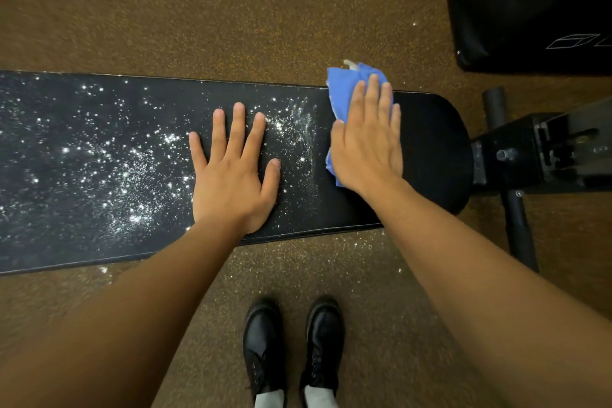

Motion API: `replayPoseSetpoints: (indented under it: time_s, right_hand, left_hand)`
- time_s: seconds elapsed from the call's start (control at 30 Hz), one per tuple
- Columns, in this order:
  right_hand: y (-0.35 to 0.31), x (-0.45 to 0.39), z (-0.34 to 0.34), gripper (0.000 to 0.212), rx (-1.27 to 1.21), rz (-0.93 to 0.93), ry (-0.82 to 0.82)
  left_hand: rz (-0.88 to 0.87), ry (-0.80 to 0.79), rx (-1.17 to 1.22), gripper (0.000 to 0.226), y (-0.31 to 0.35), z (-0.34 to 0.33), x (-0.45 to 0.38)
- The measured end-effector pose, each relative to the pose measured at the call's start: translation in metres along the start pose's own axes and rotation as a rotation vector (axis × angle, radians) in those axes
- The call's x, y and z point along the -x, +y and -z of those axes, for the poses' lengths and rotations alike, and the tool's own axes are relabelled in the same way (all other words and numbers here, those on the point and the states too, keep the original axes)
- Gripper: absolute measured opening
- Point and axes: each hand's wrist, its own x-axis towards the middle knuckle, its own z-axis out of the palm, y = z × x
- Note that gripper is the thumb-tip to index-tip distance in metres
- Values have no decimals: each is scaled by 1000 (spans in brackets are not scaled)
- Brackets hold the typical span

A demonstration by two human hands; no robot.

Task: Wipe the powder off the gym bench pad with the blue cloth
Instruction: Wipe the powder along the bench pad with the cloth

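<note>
A long black gym bench pad (pixel 430 149) runs across the view from left to right. White powder (pixel 116 169) is scattered over its left and middle parts, while the right end looks dark and clean. My right hand (pixel 367 139) lies flat with straight fingers on the blue cloth (pixel 341 93), pressing it onto the pad near the far edge. The cloth sticks out beyond my fingertips and at the left of my palm. My left hand (pixel 235 169) rests flat on the pad, fingers spread, in the powdered area.
The black metal bench frame (pixel 536 156) and its leg (pixel 520 225) stick out at the right end. A large black padded block (pixel 530 3) stands at the top right. Brown speckled floor (pixel 231 10) surrounds the bench, with some powder below the near edge. My black shoes (pixel 294 348) stand close to it.
</note>
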Motion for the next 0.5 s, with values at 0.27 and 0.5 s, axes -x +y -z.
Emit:
replayPoseSetpoints:
  time_s: [0.27,0.5]
  right_hand:
    - [31,68,-4,67,56,233,-68]
    - [-26,10,-3,66,6,26,-14]
  left_hand:
    - [-7,6,-1,66,-1,0,-1]
    - [-6,-5,-22,66,0,-1,-1]
